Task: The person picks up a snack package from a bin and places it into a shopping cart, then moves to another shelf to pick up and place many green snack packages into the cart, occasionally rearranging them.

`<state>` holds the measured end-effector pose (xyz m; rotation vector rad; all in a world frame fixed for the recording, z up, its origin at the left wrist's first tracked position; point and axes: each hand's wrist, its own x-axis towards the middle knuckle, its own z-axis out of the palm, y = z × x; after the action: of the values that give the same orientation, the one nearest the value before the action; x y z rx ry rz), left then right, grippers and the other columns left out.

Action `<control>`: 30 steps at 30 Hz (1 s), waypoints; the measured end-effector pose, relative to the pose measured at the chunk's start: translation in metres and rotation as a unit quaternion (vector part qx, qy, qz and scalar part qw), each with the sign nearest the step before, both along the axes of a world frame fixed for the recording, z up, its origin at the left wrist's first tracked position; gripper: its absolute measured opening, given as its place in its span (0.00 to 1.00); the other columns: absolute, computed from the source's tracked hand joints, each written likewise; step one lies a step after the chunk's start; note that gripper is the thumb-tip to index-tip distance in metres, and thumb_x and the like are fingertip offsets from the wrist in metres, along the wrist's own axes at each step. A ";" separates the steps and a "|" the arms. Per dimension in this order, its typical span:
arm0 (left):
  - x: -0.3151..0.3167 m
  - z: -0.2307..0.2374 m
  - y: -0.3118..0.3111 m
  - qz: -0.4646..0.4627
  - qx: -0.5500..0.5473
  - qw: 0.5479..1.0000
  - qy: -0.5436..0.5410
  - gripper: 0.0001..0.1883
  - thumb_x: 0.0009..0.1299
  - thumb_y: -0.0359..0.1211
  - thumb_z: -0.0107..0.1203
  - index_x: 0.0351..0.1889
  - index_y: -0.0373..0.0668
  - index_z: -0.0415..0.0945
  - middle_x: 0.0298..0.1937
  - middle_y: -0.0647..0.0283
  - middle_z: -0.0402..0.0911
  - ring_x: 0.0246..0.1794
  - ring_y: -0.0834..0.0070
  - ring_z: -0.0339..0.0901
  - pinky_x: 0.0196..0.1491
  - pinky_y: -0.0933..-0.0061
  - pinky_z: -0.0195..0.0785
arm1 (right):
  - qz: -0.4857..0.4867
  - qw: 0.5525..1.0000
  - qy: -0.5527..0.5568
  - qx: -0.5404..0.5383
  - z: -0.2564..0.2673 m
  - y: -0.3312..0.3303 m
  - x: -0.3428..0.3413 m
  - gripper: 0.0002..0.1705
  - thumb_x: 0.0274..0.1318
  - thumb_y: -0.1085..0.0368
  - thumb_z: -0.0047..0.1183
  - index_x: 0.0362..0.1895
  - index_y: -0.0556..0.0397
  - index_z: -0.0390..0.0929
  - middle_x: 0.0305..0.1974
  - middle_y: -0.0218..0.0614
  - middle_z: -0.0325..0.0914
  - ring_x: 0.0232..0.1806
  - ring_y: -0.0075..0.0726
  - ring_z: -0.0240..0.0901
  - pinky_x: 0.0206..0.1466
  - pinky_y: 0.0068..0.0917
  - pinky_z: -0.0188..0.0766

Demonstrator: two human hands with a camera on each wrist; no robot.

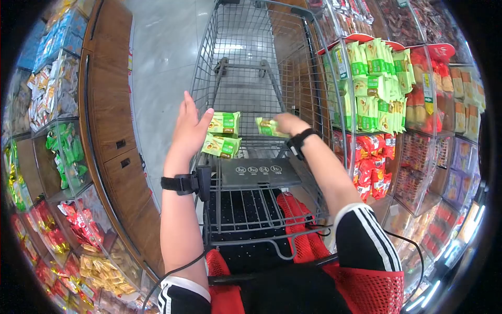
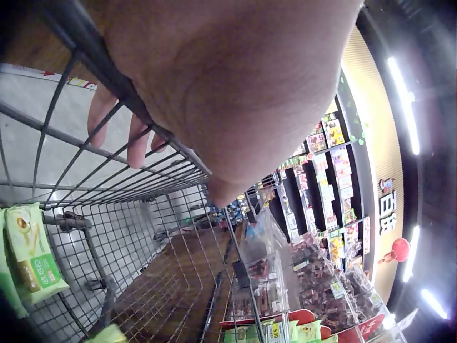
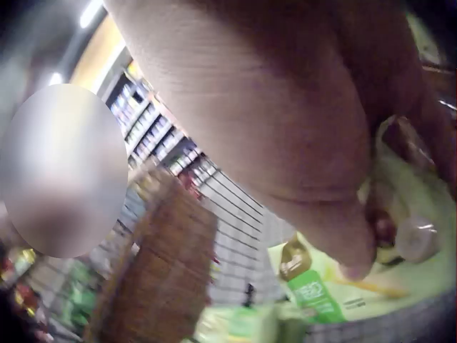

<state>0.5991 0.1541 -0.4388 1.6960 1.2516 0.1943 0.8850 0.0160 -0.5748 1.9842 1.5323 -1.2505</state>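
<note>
Your right hand (image 1: pixel 293 124) pinches one green pack (image 1: pixel 265 127) over the cart (image 1: pixel 251 209), fingers curled round its end. Two matching packs (image 1: pixel 224 123) sit at nine o'clock from it, by the basket's left side. Your left hand (image 1: pixel 189 125) is open there, fingers nearly straight, gripping nothing. Grey floor (image 1: pixel 162 57) shows at eleven o'clock; stocked bins (image 1: pixel 376 89) stand at two, more bins (image 1: pixel 57 141) at nine.
</note>
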 end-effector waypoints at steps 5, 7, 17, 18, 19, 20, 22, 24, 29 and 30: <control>-0.002 -0.007 0.000 0.007 0.000 1.000 -0.022 0.43 0.73 0.43 0.49 0.73 0.29 0.35 0.72 0.42 0.52 0.66 0.53 0.66 0.66 0.63 0.60 | -0.071 0.974 0.167 -0.137 -0.091 -0.023 -0.033 0.27 0.53 0.64 0.58 0.60 0.36 0.73 0.58 0.53 0.72 0.61 0.52 0.68 0.63 0.41 0.66; -0.001 -0.005 0.001 0.001 0.003 1.000 -0.024 0.43 0.73 0.43 0.49 0.73 0.29 0.36 0.72 0.42 0.52 0.65 0.54 0.67 0.65 0.63 0.60 | -0.033 0.993 0.106 -0.047 -0.113 -0.032 -0.050 0.29 0.55 0.64 0.56 0.63 0.33 0.71 0.63 0.56 0.64 0.67 0.56 0.60 0.67 0.41 0.61; 0.006 0.001 0.004 -0.017 0.030 0.999 0.010 0.42 0.73 0.42 0.49 0.73 0.27 0.37 0.71 0.42 0.54 0.64 0.54 0.68 0.64 0.64 0.61 | -0.035 0.999 -0.003 0.016 -0.135 -0.061 -0.041 0.18 0.57 0.69 0.46 0.53 0.50 0.76 0.52 0.52 0.75 0.60 0.56 0.68 0.59 0.41 0.70; 0.006 0.001 0.004 -0.018 0.030 0.999 0.011 0.42 0.73 0.42 0.49 0.73 0.27 0.37 0.71 0.42 0.54 0.64 0.54 0.67 0.64 0.64 0.61 | -0.064 0.998 0.009 0.008 -0.136 -0.064 -0.039 0.16 0.60 0.66 0.44 0.50 0.51 0.78 0.52 0.54 0.74 0.56 0.57 0.71 0.57 0.43 0.71; 0.006 0.001 0.004 -0.018 0.029 0.999 0.014 0.42 0.73 0.42 0.49 0.73 0.27 0.37 0.71 0.42 0.54 0.64 0.54 0.67 0.64 0.64 0.61 | -0.093 0.995 0.023 -0.002 -0.136 -0.064 -0.039 0.16 0.62 0.62 0.42 0.47 0.53 0.79 0.52 0.55 0.73 0.53 0.57 0.74 0.55 0.44 0.73; 0.006 -0.001 0.004 -0.020 0.032 0.999 0.015 0.42 0.73 0.42 0.50 0.73 0.28 0.37 0.71 0.42 0.54 0.64 0.54 0.67 0.64 0.64 0.61 | -0.047 0.999 0.014 -0.003 -0.137 -0.065 -0.039 0.16 0.63 0.62 0.42 0.49 0.51 0.77 0.49 0.54 0.75 0.52 0.58 0.74 0.54 0.46 0.73; 0.005 -0.004 0.004 -0.022 0.034 0.999 0.019 0.42 0.73 0.42 0.50 0.73 0.28 0.37 0.71 0.42 0.54 0.64 0.54 0.67 0.64 0.63 0.61 | -0.132 0.991 -0.010 0.009 -0.130 -0.062 -0.045 0.17 0.63 0.62 0.42 0.53 0.49 0.75 0.50 0.55 0.75 0.53 0.59 0.74 0.54 0.46 0.72; 0.004 -0.004 0.003 -0.026 0.039 0.999 0.022 0.42 0.73 0.42 0.50 0.73 0.28 0.37 0.71 0.42 0.54 0.64 0.54 0.67 0.64 0.63 0.61 | -0.201 0.979 -0.007 0.015 -0.142 -0.065 -0.045 0.19 0.63 0.63 0.42 0.58 0.45 0.70 0.51 0.55 0.75 0.53 0.60 0.73 0.55 0.46 0.72; 0.005 -0.003 0.001 -0.025 0.044 0.998 0.033 0.42 0.73 0.41 0.50 0.73 0.29 0.37 0.71 0.42 0.54 0.64 0.54 0.67 0.64 0.63 0.60 | -0.205 0.972 0.110 0.019 -0.152 -0.058 -0.048 0.26 0.57 0.72 0.47 0.61 0.43 0.68 0.54 0.51 0.75 0.58 0.56 0.71 0.57 0.44 0.69; 0.005 -0.003 0.000 -0.024 0.046 0.998 0.031 0.42 0.73 0.41 0.50 0.73 0.29 0.37 0.71 0.42 0.54 0.64 0.54 0.67 0.64 0.63 0.60 | -0.194 0.972 0.130 0.017 -0.150 -0.056 -0.049 0.27 0.56 0.73 0.47 0.62 0.43 0.67 0.55 0.51 0.75 0.58 0.55 0.71 0.58 0.44 0.69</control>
<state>0.6040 0.1543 -0.4422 1.8207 1.2623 0.1746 0.8365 -0.0395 -0.7247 2.2954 1.3150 -1.7051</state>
